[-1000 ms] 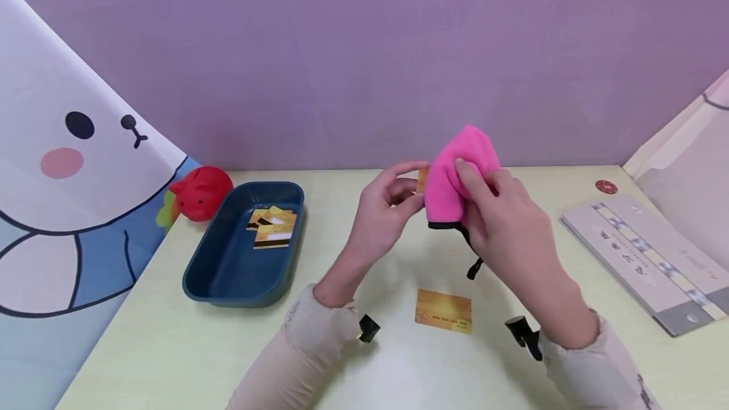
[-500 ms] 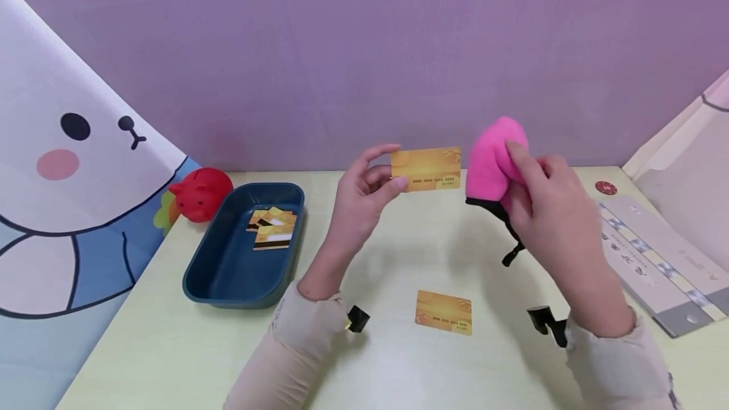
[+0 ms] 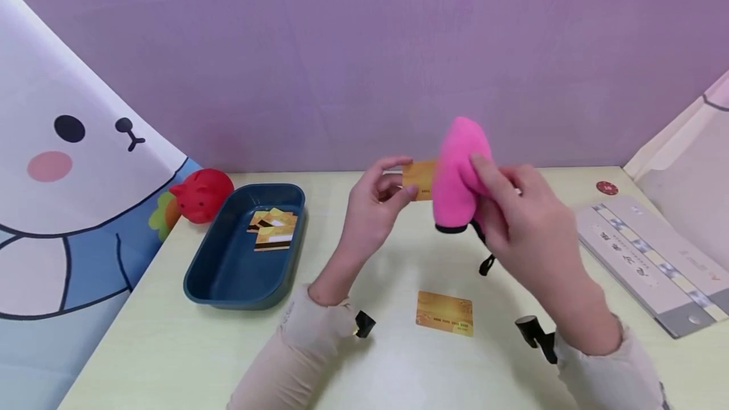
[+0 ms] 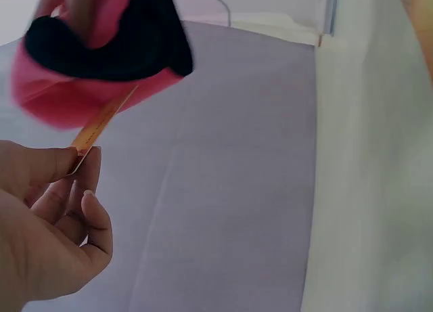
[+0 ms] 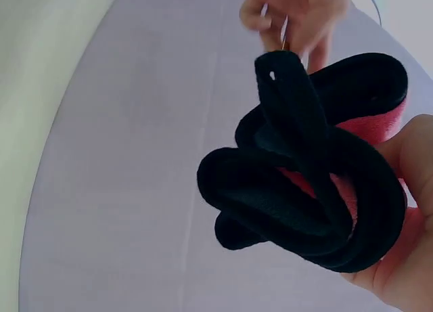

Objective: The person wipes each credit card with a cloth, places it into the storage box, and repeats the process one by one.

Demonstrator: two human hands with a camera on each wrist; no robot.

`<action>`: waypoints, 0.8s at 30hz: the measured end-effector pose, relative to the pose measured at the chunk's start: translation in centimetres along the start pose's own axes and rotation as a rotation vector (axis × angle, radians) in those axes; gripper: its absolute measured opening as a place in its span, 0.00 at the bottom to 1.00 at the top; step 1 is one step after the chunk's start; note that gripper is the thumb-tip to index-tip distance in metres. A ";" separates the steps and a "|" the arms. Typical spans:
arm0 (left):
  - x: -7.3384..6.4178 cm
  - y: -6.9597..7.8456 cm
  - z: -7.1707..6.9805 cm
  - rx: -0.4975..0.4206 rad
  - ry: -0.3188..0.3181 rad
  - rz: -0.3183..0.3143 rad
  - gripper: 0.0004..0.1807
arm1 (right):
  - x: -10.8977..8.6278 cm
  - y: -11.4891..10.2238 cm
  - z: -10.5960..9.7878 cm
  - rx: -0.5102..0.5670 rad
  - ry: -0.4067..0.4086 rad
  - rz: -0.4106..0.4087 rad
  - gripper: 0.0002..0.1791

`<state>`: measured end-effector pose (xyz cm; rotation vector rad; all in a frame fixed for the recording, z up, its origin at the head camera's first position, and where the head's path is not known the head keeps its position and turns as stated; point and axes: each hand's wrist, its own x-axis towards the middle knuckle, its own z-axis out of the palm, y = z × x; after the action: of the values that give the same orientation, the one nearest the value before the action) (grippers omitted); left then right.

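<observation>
My left hand [image 3: 369,215] pinches a gold bank card [image 3: 417,180] by its left edge, above the table. In my right hand [image 3: 532,233] is a bunched pink cloth [image 3: 455,173] with black edging, held between thumb and fingers. It overlaps the card's right part in the head view. Thumb and fingertips meet on the tilted card [image 4: 98,126] in the left wrist view, the cloth just beyond it. Folded black edging [image 5: 304,170] fills much of the right wrist view. A second gold card [image 3: 444,313] lies flat on the table below the hands.
A dark blue tray [image 3: 228,271] at the left holds several gold cards [image 3: 275,233]. Beside it sits a red piggy bank [image 3: 202,195]. At the right lie a grey folder [image 3: 655,264] and a red poker chip [image 3: 607,188]. A purple backdrop [image 3: 364,62] rises behind the table.
The cloth was over the card, moved away right half a second ago to bare the card's face, and is now back over its right part. The left hand shifted left, then right again.
</observation>
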<state>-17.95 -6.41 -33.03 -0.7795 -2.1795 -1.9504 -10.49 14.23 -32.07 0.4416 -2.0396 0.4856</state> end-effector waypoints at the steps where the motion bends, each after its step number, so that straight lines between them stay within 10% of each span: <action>1: -0.1 0.0 0.2 0.013 -0.004 -0.005 0.21 | -0.1 -0.2 0.2 0.007 -0.010 -0.013 0.24; 13: 0.0 -1.1 0.3 -0.047 -0.064 -0.269 0.24 | -1.9 -0.9 3.6 0.002 -0.277 0.043 0.29; 24: 0.4 -1.7 -0.3 -0.108 -0.093 -0.354 0.21 | -2.3 -1.8 3.4 -0.042 -0.448 0.131 0.34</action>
<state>-19.10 -6.68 -34.34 -0.5348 -2.4214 -2.2514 -10.95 11.21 -35.31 0.4199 -2.5183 0.4506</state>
